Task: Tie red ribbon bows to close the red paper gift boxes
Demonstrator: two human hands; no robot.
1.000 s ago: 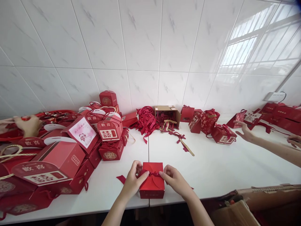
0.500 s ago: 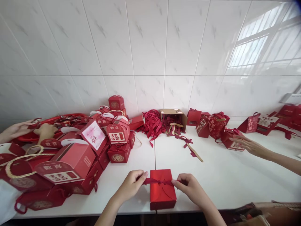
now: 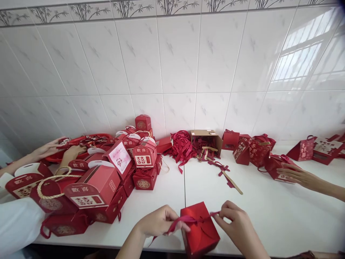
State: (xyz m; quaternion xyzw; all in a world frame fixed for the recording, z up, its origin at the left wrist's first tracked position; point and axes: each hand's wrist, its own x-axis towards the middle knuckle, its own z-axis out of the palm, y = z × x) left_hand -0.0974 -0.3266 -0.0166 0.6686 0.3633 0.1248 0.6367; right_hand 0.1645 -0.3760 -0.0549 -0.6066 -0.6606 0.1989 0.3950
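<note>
A shiny red gift box stands tilted near the front edge of the table, with a dark red ribbon crossing its top and knotted at the middle. My left hand is closed on the ribbon's left part, its fingertips by the box's left side, and a loose tail hangs below. To the right of the box, my right hand pinches the ribbon's other end between thumb and finger. That end is pulled out straight from the knot.
Stacked red boxes fill the left side, beside a red basin where another person's hands reach in. A ribbon heap and an open carton lie by the wall. At right, another person's hand touches a red box.
The gift box has turned and tilted and now sits lower in view. My left hand has moved over the box's left edge, and my right hand has drawn its ribbon end outward. The view has shifted.
</note>
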